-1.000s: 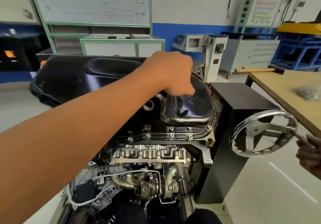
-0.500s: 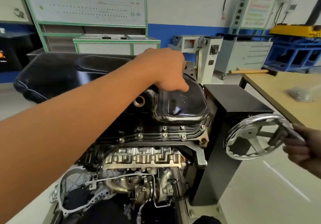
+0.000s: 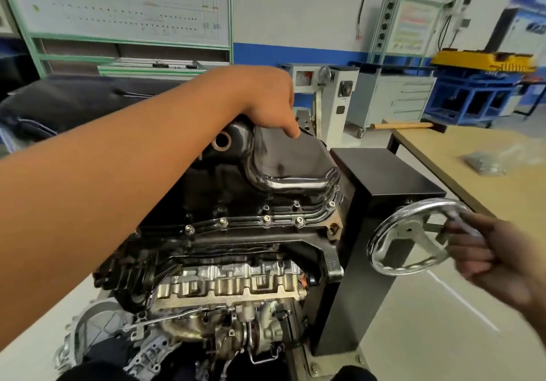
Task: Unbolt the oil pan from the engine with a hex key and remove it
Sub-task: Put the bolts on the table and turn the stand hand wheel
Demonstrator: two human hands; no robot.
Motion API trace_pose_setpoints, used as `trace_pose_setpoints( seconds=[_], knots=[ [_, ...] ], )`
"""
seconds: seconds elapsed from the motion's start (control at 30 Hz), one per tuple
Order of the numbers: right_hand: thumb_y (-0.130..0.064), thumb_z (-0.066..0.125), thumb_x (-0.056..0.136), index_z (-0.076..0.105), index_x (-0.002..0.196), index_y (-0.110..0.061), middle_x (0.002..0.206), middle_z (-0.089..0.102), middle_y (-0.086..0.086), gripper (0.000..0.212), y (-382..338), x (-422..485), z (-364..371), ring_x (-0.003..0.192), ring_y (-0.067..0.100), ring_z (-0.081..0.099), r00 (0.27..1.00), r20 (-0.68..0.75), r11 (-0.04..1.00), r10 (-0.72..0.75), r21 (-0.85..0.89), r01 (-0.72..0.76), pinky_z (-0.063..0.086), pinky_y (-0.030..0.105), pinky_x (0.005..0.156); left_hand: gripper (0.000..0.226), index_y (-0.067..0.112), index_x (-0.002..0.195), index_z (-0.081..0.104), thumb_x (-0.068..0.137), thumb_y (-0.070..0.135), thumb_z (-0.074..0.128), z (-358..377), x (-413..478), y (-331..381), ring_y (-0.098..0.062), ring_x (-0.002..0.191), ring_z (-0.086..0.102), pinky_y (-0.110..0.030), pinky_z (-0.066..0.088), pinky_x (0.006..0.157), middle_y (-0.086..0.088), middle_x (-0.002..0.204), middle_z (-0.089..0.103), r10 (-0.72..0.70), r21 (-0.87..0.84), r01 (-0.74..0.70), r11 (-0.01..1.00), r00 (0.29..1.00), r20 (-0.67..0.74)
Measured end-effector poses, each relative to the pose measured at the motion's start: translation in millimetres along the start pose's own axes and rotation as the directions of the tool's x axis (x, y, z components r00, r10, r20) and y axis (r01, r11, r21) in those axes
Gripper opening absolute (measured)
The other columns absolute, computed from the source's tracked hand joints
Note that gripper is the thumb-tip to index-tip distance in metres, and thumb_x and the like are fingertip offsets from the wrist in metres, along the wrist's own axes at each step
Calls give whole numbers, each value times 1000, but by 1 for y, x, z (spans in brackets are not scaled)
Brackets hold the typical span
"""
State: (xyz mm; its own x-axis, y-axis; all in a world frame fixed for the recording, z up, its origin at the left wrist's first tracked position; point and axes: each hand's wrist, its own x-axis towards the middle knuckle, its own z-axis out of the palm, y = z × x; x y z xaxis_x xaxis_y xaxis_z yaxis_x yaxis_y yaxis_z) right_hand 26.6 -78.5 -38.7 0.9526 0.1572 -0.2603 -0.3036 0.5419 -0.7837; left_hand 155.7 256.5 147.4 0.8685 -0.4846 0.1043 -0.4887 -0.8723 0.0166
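- The left hand (image 3: 266, 100) reaches forward and lies on top of the black oil pan (image 3: 295, 168), with one digit pointing down against the pan's upper face. The other fingers are hidden behind the hand, so I cannot tell whether it grips the pan.
- The oil pan sits directly under the left hand, seated on the upturned engine (image 3: 224, 280).
- A row of bolts (image 3: 266, 218) runs along the pan's flange, below the left hand.
- The right hand (image 3: 490, 262), blurred, curls its fingers around the handle (image 3: 461, 228) of the shiny handwheel (image 3: 413, 239).
- The handwheel is mounted on the black stand (image 3: 384, 185), between the two hands.
- Beyond the right hand is a desk (image 3: 443, 156) carrying a plastic bag (image 3: 484, 163) and a hammer (image 3: 401, 126).
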Motion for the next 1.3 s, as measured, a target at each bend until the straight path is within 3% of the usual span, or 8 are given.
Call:
trace_pose_setpoints(
  seconds=[0.1, 0.2, 0.4, 0.5, 0.7, 0.83, 1.17, 1.3],
  knots=[
    [-29, 58, 94, 49, 60, -19, 50, 28, -5, 37, 61, 22, 28, 38, 11, 24, 933, -355, 940, 67, -290, -178, 19, 20, 34, 40, 16, 97, 74, 82, 53, 70, -3, 2, -2, -24, 93, 65, -47, 53, 92, 4, 91, 70, 7, -17, -7, 1000, 1000, -8],
    [-26, 55, 103, 51, 69, -11, 52, 39, 4, 38, 98, 14, -20, 50, 16, 33, 800, -484, 679, -355, -722, -136, 26, 29, 48, 36, 20, 101, 73, 83, 52, 70, -4, 7, -6, -17, 92, 62, -42, 52, 91, 18, 84, 61, 35, -19, -34, 999, 999, 6],
    [-31, 57, 100, 52, 68, -8, 47, 42, 4, 39, 22, 3, -63, 47, 20, 36, 643, -585, 553, -495, -783, -286, 28, 27, 50, 41, 16, 104, 73, 85, 51, 68, -4, 17, -9, -22, 96, 62, -40, 50, 88, 7, 90, 65, 40, 31, -40, 999, 999, 26],
    [-36, 52, 103, 56, 76, -5, 45, 41, 1, 40, 50, 10, -61, 43, 18, 35, 706, -605, 543, -368, -757, -365, 24, 21, 45, 52, 8, 106, 72, 85, 56, 64, -1, 16, -8, -28, 101, 64, -45, 52, 92, -8, 107, 70, 12, 77, -14, 997, 1000, 18],
    [-56, 44, 100, 48, 72, -14, 50, 36, -1, 50, 105, 43, -19, 40, 14, 30, 848, -490, 625, -201, -731, -273, 20, 20, 41, 47, 7, 97, 71, 86, 53, 63, 6, 12, -6, -22, 78, 47, -41, 46, 75, -3, 88, 53, 19, 72, -20, 997, 1000, 13],
    [-53, 42, 102, 37, 70, -14, 56, 35, 4, 50, 101, 38, -27, 48, 17, 32, 789, -488, 461, -372, -835, -299, 27, 26, 51, 36, 16, 86, 56, 88, 51, 62, 4, 11, -7, -22, 78, 43, -37, 38, 72, -3, 87, 50, 39, 72, -38, 997, 999, -15],
    [-52, 38, 103, 49, 73, -10, 66, 48, 6, 53, 90, 33, -30, 58, 18, 43, 791, -511, 451, -337, -825, -341, 33, 28, 56, 41, 10, 102, 68, 90, 47, 59, 3, -2, -1, -27, 90, 59, -41, 47, 79, -6, 99, 65, -42, 259, 64, 964, 995, -88],
    [-58, 44, 99, 61, 108, -20, 105, 64, 1, 42, 68, 2, -21, 99, 21, 61, 721, -558, 587, -411, -767, -259, 51, 38, 86, 24, 23, 105, 65, 91, 41, 57, 23, -10, 62, -27, 104, 57, -45, 42, 91, -1, 103, 62, 263, 349, -151, 925, 918, -299]
  ],
)
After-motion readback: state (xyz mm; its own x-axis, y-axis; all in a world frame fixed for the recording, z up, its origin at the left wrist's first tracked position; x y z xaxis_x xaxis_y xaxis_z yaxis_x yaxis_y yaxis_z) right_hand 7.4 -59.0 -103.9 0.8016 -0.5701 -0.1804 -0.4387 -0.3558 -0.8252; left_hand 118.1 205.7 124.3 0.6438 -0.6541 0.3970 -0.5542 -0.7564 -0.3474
